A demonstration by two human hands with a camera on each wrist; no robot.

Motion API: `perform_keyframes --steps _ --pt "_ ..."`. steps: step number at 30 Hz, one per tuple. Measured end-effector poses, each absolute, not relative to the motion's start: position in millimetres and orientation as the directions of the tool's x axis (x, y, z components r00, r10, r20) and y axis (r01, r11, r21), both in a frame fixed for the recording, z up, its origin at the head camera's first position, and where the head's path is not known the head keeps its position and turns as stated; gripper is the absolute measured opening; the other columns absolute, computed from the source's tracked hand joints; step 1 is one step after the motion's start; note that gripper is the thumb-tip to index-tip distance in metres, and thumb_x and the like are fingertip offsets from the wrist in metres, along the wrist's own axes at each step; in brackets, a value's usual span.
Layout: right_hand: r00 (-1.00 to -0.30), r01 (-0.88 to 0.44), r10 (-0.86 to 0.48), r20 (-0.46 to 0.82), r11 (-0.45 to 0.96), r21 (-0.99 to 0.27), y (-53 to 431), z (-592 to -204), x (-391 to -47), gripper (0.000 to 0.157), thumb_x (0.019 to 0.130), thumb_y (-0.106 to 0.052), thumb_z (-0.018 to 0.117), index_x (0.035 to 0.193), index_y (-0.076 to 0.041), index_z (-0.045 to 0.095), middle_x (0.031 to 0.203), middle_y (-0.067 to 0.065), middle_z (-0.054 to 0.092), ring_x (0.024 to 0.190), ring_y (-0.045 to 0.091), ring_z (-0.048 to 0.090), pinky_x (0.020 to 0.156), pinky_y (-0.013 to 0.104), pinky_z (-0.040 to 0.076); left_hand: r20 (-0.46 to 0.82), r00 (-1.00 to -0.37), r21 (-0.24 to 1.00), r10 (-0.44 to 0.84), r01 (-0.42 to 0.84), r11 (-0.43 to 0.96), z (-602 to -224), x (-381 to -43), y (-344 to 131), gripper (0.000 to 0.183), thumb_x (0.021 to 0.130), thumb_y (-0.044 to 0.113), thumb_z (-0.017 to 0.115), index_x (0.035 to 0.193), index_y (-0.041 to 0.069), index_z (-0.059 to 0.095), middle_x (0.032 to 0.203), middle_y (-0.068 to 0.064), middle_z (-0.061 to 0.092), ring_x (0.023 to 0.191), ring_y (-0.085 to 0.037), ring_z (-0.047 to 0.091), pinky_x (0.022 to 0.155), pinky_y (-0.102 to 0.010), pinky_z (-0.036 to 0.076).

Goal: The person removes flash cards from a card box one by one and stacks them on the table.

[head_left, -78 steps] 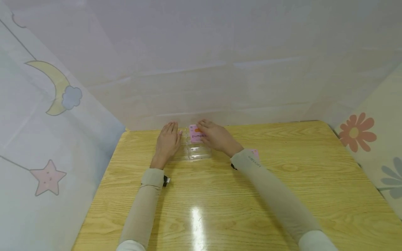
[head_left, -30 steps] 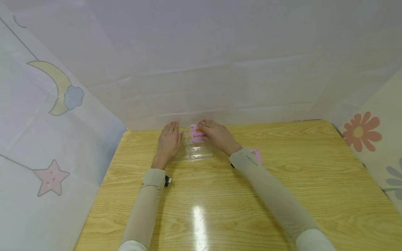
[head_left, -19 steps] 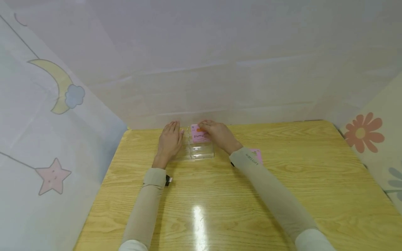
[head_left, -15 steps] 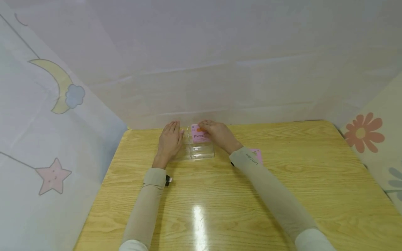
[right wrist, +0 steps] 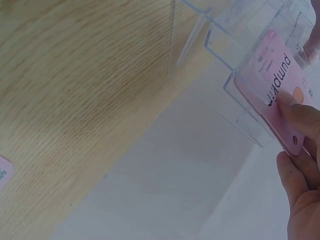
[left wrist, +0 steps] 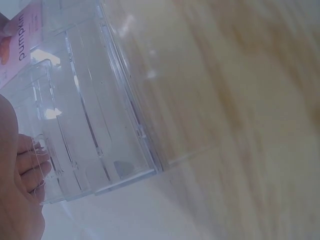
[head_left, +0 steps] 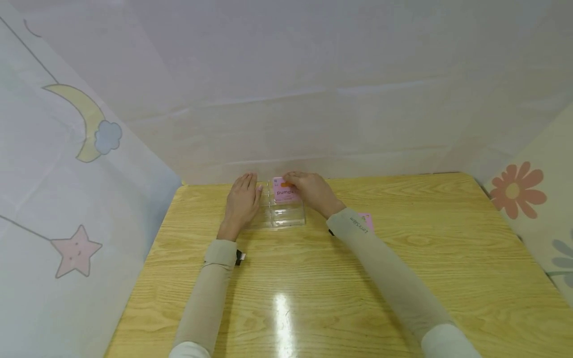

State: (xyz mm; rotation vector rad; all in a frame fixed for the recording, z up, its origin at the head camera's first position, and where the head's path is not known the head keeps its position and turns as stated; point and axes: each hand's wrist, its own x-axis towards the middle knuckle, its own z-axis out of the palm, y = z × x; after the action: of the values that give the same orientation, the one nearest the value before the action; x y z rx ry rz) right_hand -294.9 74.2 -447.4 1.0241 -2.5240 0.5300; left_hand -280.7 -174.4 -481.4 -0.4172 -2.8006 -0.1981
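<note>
The left hand [head_left: 240, 203] grips the clear tiered rack [head_left: 288, 222]; the right hand [head_left: 315, 193] pinches the pink pumpkin card [head_left: 281, 195] at its rear right, barely shifted this past second, so seemingly not yet settled.

A pink card [head_left: 281, 193] bearing dark "pumpkin" lettering and an orange shape contrasts with a colourless clear rack [head_left: 288, 217] at the far edge of a yellow-brown desk [head_left: 429, 248] streaked with wood grain. A second pink card [head_left: 368, 219], touched with green, shows beside the dark-lettered beige right sleeve [head_left: 389, 273], closer to the far edge than the near. The left sleeve [head_left: 201, 298] is beige; both give way to white toward the near edge. A whitish backdrop [head_left: 286, 89] rises behind the far edge. Past the left edge are a yellow moon [head_left: 91, 117], a blue cloud [head_left: 108, 137] and a pink star [head_left: 76, 252]; past the right, a red flower [head_left: 525, 203] and a grey-blue flower [head_left: 563, 262].
</note>
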Motion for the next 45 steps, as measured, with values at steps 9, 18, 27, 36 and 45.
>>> perform_keyframes --steps 9,18,27,36,45 --pt "-0.674 -0.718 -0.564 0.478 0.653 -0.242 71 -441 -298 0.029 0.097 -0.007 0.073 0.126 -0.004 0.075 0.128 0.012 0.076 0.119 0.027 0.075 0.102 0.035 0.063 0.314 -0.914 0.079 0.259 0.297 0.952 -479 -282 -174 0.061 0.116 0.037 0.027 0.159 -0.004 0.039 0.163 -0.021 0.046 0.157 -0.035 0.040 0.136 -0.045 0.026" --pt "-0.726 -0.683 -0.541 0.424 0.634 -0.362 71 -429 -298 0.023 0.097 -0.007 0.073 0.119 -0.004 0.079 0.120 0.012 0.079 0.113 0.029 0.077 0.099 0.038 0.064 0.315 -0.913 0.084 0.258 0.298 0.951 -478 -282 -174 0.061 0.116 0.037 0.027 0.159 -0.004 0.039 0.163 -0.022 0.046 0.156 -0.035 0.040 0.136 -0.045 0.026" --pt "-0.766 -0.639 -0.561 0.313 0.614 -0.463 74 -419 -303 0.021 0.097 -0.006 0.073 0.118 -0.004 0.079 0.119 0.012 0.080 0.109 0.027 0.078 0.094 0.038 0.066 0.335 -0.906 0.097 0.260 0.307 0.947 -481 -281 -174 0.061 0.115 0.038 0.030 0.157 -0.005 0.041 0.160 -0.023 0.049 0.154 -0.036 0.043 0.135 -0.045 0.028" --pt "-0.813 -0.562 -0.517 0.268 0.575 -0.595 82 -415 -305 0.023 0.100 -0.011 0.071 0.122 -0.007 0.076 0.124 0.012 0.078 0.112 0.026 0.077 0.100 0.040 0.064 0.322 -0.909 0.091 0.265 0.308 0.947 -482 -281 -174 0.062 0.116 0.039 0.028 0.158 -0.004 0.040 0.161 -0.023 0.049 0.155 -0.036 0.042 0.136 -0.045 0.027" --pt "-0.884 -0.449 -0.381 0.271 0.533 -0.717 95 -406 -303 0.018 0.099 -0.017 0.074 0.114 -0.011 0.081 0.117 0.009 0.081 0.101 0.023 0.079 0.082 0.034 0.065 0.301 -0.917 0.093 0.260 0.300 0.949 -481 -280 -175 0.062 0.116 0.039 0.027 0.159 -0.003 0.039 0.163 -0.022 0.047 0.156 -0.035 0.040 0.136 -0.043 0.024"
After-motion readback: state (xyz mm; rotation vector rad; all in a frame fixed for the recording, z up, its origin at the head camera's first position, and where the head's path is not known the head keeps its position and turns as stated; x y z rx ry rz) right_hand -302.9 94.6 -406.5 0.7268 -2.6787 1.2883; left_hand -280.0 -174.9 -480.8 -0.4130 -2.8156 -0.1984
